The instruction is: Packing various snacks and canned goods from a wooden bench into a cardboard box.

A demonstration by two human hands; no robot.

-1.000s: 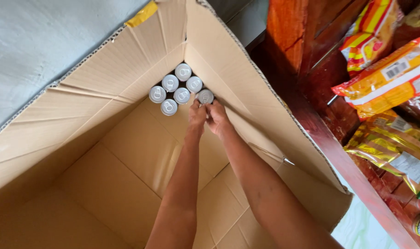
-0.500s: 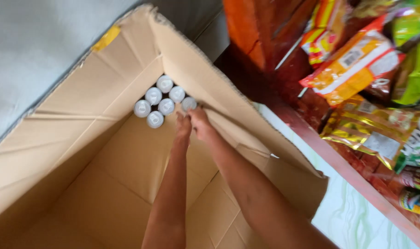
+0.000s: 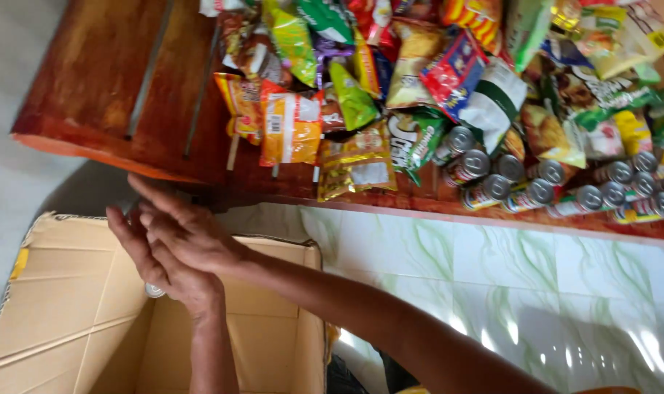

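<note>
Head view: my left hand (image 3: pixel 173 271) and right hand (image 3: pixel 189 232) together over box (image 3: pixel 69 321), grips loose, fingers spread; can (image 3: pixel 154 290) peeks beneath.

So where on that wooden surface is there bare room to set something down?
The wooden surface is bare at its left end, bordered by the snack packets. Rightward it is crowded: packets heaped, cans lining the front edge. Both hands hover over the cardboard box.
</note>
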